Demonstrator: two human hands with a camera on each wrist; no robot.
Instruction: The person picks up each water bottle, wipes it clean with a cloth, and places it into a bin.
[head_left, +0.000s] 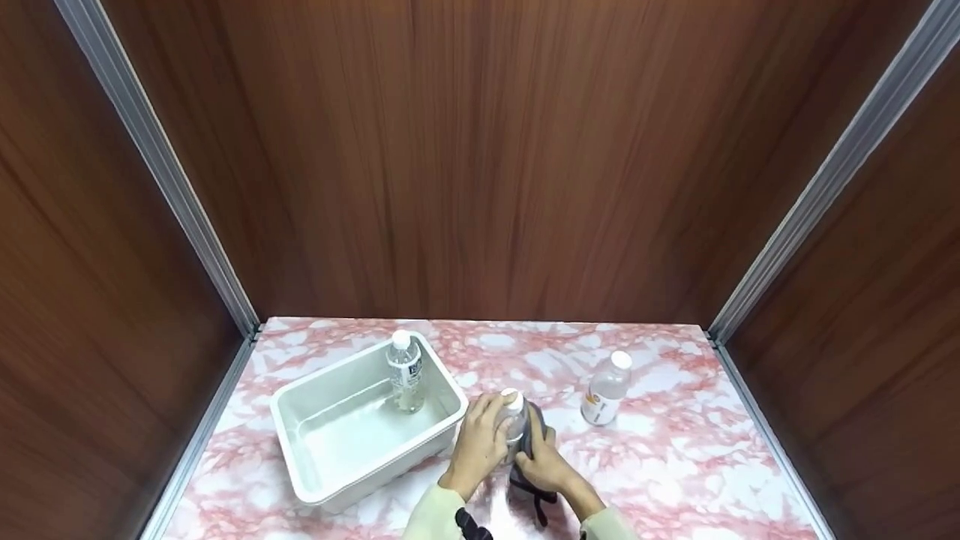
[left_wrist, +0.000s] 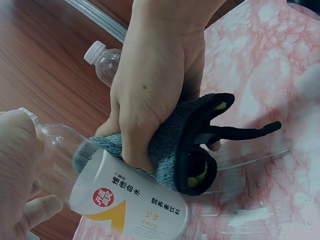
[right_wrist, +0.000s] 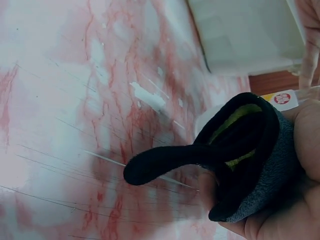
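In the head view my left hand (head_left: 477, 442) grips a clear plastic bottle (head_left: 516, 429) with a white cap, near its top. The left wrist view shows the bottle's white label (left_wrist: 127, 195) with a red seal and a yellow patch. My right hand (head_left: 550, 465) holds a folded grey cloth (left_wrist: 167, 145) with black edging against the bottle's side. A black loop (right_wrist: 160, 162) hangs from the cloth in the right wrist view, and yellow-green lining shows inside the fold. The cloth covers part of the bottle.
A white plastic bin (head_left: 367, 457) stands to the left, with a capped clear bottle (head_left: 406, 375) upright in it. Another white-capped bottle (head_left: 604, 390) stands to the right on the pink marbled table (head_left: 660, 465). Brown wood-grain panels (head_left: 480, 165) enclose the back and sides.
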